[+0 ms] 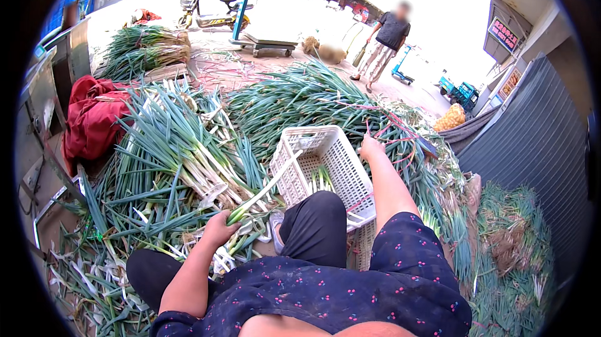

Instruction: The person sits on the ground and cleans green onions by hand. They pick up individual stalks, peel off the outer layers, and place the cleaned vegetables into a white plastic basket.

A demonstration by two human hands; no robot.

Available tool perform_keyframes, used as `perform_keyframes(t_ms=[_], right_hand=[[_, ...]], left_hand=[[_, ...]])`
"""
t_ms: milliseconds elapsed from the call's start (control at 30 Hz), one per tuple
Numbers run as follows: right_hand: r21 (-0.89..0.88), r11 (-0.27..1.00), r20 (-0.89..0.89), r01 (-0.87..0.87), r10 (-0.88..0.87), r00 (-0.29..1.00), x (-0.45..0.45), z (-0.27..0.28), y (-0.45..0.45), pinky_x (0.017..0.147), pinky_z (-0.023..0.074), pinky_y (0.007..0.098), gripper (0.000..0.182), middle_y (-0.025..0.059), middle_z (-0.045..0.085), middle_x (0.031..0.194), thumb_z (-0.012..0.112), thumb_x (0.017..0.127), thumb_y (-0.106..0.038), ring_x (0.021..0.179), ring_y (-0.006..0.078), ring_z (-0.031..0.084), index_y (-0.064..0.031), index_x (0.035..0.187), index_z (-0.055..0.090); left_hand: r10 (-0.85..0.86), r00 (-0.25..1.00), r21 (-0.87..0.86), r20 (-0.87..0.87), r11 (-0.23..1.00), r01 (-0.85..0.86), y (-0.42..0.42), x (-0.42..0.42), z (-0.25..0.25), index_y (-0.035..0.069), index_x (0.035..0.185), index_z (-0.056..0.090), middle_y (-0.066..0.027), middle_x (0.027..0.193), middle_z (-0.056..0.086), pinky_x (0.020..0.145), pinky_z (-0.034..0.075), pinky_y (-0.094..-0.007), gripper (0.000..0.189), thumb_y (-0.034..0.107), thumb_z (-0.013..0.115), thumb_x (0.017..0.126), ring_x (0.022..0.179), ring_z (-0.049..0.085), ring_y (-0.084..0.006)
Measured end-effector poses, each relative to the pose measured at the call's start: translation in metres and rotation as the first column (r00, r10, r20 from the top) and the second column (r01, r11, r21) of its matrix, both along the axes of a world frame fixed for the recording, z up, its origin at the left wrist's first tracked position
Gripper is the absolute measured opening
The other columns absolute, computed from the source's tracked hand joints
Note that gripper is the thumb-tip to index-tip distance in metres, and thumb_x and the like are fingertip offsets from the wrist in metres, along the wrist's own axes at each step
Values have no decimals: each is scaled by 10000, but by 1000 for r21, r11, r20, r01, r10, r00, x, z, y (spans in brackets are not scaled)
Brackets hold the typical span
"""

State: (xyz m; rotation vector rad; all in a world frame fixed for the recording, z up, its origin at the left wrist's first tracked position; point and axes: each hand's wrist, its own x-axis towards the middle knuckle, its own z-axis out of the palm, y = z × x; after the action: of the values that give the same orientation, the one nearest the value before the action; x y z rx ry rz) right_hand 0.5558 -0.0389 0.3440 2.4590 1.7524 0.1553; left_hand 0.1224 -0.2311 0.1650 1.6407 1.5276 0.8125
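Observation:
In my left hand [219,230] is a trimmed green onion stalk [265,191], its pale end slanting up to the right toward the crate. My right hand [372,147] reaches forward past the crate's right side, with its fingers closed around a strand of pink twine [367,126]. Between my hands stands a white slotted plastic crate [345,161], tilted in view, with several trimmed green onions [321,179] inside at its near end. Left of the crate lies a loose pile of long green onions [188,149], roots toward me.
A large heap of green onions [300,97] lies beyond the crate. Peeled leaves [89,285] litter the ground at left. A red cloth [96,118] lies by a metal frame. Farther off are a platform scale [267,43], an electric scooter [213,15] and a standing person [387,38].

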Motion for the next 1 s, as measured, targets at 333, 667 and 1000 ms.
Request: perform_keyframes(t_ms=[333, 667, 1000], right_hand=[[-220, 249, -314, -943, 897, 311, -207, -65, -59, 1013, 286, 468, 678, 133, 542, 1190, 713, 681, -424, 1134, 309, 482, -71, 1218, 496], [-418, -24, -540, -908, 810, 228, -312, -111, -88, 777, 460, 424, 384, 191, 630, 940, 663, 757, -348, 912, 360, 589, -23, 960, 629], [109, 273, -976, -956, 210, -51, -295, -73, -93, 677, 418, 276, 261, 41, 569, 758, 542, 904, -278, 726, 96, 478, -23, 950, 577]], left_hand=[[-14, 999, -74, -36, 997, 12, -4, -1, 2, 48, 910, 594, -164, 825, 613, 713, 453, -388, 321, 298, 690, 733, 793, 594, -323], [-28, 1000, 48, 14, 998, 27, -1, -11, 11, 30, 979, 573, -217, 916, 604, 744, 453, -424, 316, 264, 626, 773, 889, 560, -392], [-19, 911, 129, 412, 991, -38, -4, -21, 56, 13, 960, 554, -35, 758, 533, 660, 412, -295, 278, 286, 546, 904, 714, 491, -145]])
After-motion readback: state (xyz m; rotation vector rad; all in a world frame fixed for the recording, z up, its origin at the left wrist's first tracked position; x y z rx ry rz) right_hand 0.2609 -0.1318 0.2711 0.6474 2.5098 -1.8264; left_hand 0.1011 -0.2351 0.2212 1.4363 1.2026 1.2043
